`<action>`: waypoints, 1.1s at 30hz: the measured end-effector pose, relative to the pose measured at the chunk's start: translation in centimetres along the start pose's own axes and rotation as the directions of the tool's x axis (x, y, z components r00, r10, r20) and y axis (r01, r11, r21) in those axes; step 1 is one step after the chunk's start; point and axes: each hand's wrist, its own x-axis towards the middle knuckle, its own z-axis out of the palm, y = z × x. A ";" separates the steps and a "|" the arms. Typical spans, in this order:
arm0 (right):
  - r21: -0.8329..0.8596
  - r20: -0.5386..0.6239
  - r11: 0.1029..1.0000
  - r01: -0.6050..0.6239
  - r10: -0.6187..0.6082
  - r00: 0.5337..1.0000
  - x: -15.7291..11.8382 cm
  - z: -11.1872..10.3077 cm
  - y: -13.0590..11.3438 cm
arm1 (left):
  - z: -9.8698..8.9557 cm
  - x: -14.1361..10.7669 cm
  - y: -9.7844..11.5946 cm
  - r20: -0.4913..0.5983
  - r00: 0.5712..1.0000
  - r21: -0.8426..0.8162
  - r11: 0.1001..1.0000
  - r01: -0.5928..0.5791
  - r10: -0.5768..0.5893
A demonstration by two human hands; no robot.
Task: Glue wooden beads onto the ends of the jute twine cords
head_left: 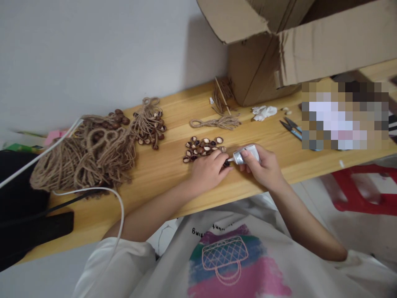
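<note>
My right hand is closed around a silver-white tube, whose narrow white nozzle points left. The nozzle tip meets a dark nut shell pinched in the fingers of my left hand. Just beyond my left hand lie several halved brown shells with pale insides, a few with dark centres. A looped twine bundle rests farther back on the wooden table.
Twine hanks and corded nuts pile at the left. Behind stands an open cardboard box. Crumpled tissue and scissors lie to the right, near a blurred-out patch. A red stool stands below. White cables cross the left.
</note>
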 end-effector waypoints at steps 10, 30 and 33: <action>-0.129 0.019 0.990 0.064 -0.062 0.998 0.0 0.0 -0.2 | 0.0 0.0 0.0 -0.011 1.000 -0.002 1.000 -0.009 0.009; -0.247 0.060 0.961 0.125 -0.114 0.992 0.1 0.0 -0.4 | -0.1 0.1 0.1 0.021 1.000 0.017 1.000 -0.008 0.007; -0.259 0.062 0.958 0.119 -0.106 0.992 0.1 -0.1 -0.4 | -0.2 0.1 0.2 0.024 1.000 0.020 1.000 -0.004 0.004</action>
